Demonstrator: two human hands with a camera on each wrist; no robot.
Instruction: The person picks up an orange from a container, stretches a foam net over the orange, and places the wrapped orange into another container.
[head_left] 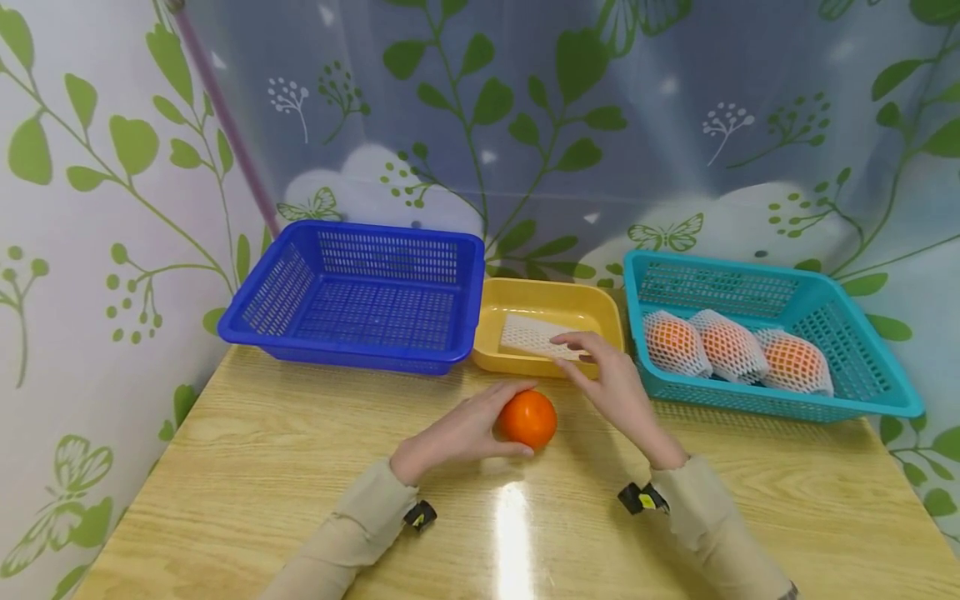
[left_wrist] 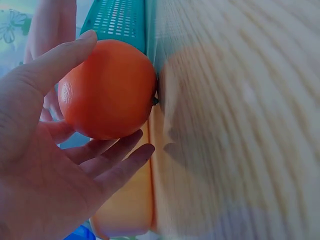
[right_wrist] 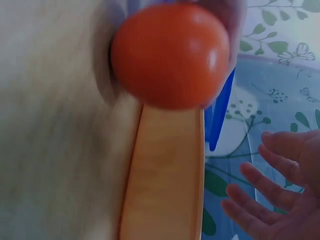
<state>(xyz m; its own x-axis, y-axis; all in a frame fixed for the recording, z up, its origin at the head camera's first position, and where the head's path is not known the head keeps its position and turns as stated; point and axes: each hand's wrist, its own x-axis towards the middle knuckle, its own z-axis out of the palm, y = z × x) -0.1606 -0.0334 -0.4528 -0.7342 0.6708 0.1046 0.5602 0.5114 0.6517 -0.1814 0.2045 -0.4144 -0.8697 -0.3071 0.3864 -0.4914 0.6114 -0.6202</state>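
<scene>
In the head view, a smooth, shiny orange [head_left: 528, 420] sits on the wooden table in front of the yellow tray. My left hand [head_left: 468, 427] holds it from the left, thumb on the near side and fingers on the far side. The left wrist view shows the thumb against the orange [left_wrist: 110, 90] and curved fingers around its other side. My right hand [head_left: 611, 383] reaches over the tray's front rim with parted fingers and holds nothing. Close to its fingertips, a white foam net sleeve [head_left: 528, 335] lies flat in the yellow tray [head_left: 551, 292].
A blue plastic basket [head_left: 360, 357] stands left of the tray. To the right, a teal basket [head_left: 862, 333] contains three orange fruits in white foam nets [head_left: 793, 362]. A leaf-patterned curtain [head_left: 525, 150] hangs behind the table [head_left: 247, 467].
</scene>
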